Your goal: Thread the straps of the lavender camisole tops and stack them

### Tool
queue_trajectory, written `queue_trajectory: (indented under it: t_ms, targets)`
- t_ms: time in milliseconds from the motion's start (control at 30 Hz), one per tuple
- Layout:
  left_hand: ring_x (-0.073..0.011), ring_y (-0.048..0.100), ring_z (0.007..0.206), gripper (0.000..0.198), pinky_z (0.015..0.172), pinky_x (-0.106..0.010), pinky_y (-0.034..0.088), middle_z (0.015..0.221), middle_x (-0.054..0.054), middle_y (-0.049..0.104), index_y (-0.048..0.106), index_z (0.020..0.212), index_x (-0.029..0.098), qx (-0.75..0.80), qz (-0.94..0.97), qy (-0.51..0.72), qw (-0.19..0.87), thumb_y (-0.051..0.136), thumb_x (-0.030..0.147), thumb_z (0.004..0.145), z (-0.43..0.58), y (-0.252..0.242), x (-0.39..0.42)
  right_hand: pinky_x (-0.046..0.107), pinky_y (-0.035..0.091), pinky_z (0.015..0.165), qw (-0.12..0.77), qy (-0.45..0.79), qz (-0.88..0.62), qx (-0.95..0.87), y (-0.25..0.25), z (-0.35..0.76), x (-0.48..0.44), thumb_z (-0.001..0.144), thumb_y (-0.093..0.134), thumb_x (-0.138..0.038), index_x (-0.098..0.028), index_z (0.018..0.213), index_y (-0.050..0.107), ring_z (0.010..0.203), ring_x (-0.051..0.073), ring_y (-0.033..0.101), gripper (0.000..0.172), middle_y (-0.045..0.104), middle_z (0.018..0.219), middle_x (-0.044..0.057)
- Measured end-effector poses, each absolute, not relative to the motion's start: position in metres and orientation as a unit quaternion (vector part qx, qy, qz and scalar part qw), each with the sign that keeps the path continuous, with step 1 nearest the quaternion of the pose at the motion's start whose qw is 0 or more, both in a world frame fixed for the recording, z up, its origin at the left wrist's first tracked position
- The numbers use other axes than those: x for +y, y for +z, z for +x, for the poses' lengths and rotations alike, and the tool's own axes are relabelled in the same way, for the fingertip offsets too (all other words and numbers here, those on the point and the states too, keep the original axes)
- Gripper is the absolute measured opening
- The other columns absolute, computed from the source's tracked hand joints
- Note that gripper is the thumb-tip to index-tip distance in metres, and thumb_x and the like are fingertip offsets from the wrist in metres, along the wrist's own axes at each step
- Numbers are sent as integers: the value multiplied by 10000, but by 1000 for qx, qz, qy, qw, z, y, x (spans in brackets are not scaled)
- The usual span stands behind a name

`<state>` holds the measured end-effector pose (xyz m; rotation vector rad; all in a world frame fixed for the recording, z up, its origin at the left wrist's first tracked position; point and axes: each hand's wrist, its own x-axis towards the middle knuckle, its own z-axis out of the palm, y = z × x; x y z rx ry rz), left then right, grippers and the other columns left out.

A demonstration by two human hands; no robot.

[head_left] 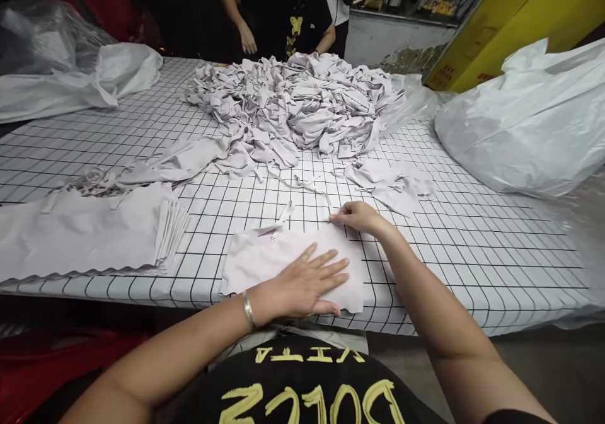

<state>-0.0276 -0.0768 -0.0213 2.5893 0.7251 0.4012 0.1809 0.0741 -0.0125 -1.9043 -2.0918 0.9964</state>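
Observation:
A pale pinkish-grey fabric garment [255,263] lies flat near the front edge of the checked table. Pressed onto it with fingers spread is my left hand [307,282], a silver bracelet at its wrist. My right hand [357,216] pinches a thin pale strap [327,202] at the garment's upper right corner; the strap trails away up the table. Another short strap [286,211] stands up from the garment's upper left edge. To the left, a neat stack of similar garments [94,229] lies flat, with straps showing on top.
A large heap of crumpled matching garments [302,106] covers the far middle of the checked table [472,241]. One loose piece [392,181] lies right of centre. White plastic bags [524,121] bulge at the right, others [94,71] at the left. A person [283,14] stands behind the heap.

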Motion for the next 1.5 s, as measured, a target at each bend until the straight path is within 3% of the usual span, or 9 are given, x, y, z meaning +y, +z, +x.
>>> queue_trajectory:
  t_ms: [133,267,600,800,933,1033,1200,1333,1500]
  targets:
    - [-294,189,1465,693,1173,-581,5,1545,-63,336,344,1481,268,212,947,116,212,429,635,899,-13,-35,-67,279,405,640,192,258,-619,-716,-20,148,109,604,796,-432,-220,958,628,759,180,549,446,615,849,33]
    - [-296,180,1467,692,1167,-598,-15,1556,-59,309,322,1494,242,200,953,107,200,380,625,921,-16,-36,-66,261,362,571,171,363,-641,-655,-15,117,149,669,751,-237,-189,712,599,607,136,478,165,549,636,9]
    - [-307,155,1471,739,1168,-612,37,1560,-69,290,304,1504,236,196,953,85,215,451,622,891,-16,-31,-62,202,296,413,203,553,-617,-522,32,133,218,933,532,-366,-163,808,614,384,55,186,252,270,433,-97]
    - [-323,306,1419,580,1160,-621,11,1476,-110,444,559,1324,217,225,875,144,404,446,604,906,-11,-18,-55,235,529,592,314,651,-515,-460,60,164,179,925,565,-365,-142,910,640,643,123,621,236,676,747,65]
    - [-263,638,1083,658,1016,-526,432,1155,-151,681,669,979,165,343,523,258,737,223,647,946,0,1,-22,338,574,692,273,684,-442,-512,62,182,78,835,637,-522,-149,922,642,762,203,685,383,716,850,108]
    - [-227,679,842,633,842,-459,539,926,-149,700,627,856,137,295,309,260,866,262,647,942,7,11,6,335,567,702,250,707,-411,-518,47,187,5,768,755,-375,-186,885,576,710,173,685,286,718,802,54]
    - [-153,661,802,123,885,-365,521,911,-92,691,603,860,135,306,233,286,877,533,206,932,20,11,23,358,563,813,299,738,-446,-408,15,196,-48,739,788,-293,-222,903,469,801,165,713,366,740,882,41]
    - [-165,669,835,93,877,-349,527,914,-103,698,619,850,125,346,237,281,863,574,185,904,29,11,27,342,574,800,230,778,-455,-368,7,211,-42,729,793,-313,-160,970,598,795,168,715,345,740,913,87]
    - [-172,668,858,79,836,-319,532,901,-118,699,637,850,106,376,250,308,837,585,159,878,35,9,39,178,474,531,198,789,-425,-398,8,217,-28,718,796,-302,-105,839,707,574,74,607,247,676,680,27]
